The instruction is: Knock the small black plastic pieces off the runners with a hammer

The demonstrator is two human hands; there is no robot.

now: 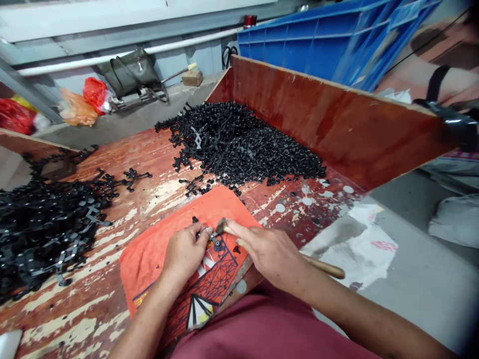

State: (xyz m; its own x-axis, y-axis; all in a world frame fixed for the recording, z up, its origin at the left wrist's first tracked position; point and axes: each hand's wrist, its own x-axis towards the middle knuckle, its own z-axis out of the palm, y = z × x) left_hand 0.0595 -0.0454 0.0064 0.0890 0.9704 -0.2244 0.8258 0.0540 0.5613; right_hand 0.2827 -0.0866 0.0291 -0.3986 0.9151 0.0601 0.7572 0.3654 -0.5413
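Note:
On an orange printed cloth (149, 254), my left hand (188, 248) pinches a small black linked part (195, 220) between thumb and fingers. My right hand (264, 248) is closed around a wooden-handled hammer (325, 267), its handle running back under the palm and out past the wrist. The small metal hammer head (220, 226) rests at or just above the part, close to my left fingertips; contact cannot be made out. A round dark piece (217, 244) lies just below the head, and a tiny black piece (236, 249) sits to its right on the cloth.
A large pile of black parts (239, 144) lies beyond the cloth, against a reddish wooden board (299, 107). Another heap (45, 229) covers the table's left side. A blue crate (307, 45) stands behind the board. White sheeting (359, 244) lies at the right edge.

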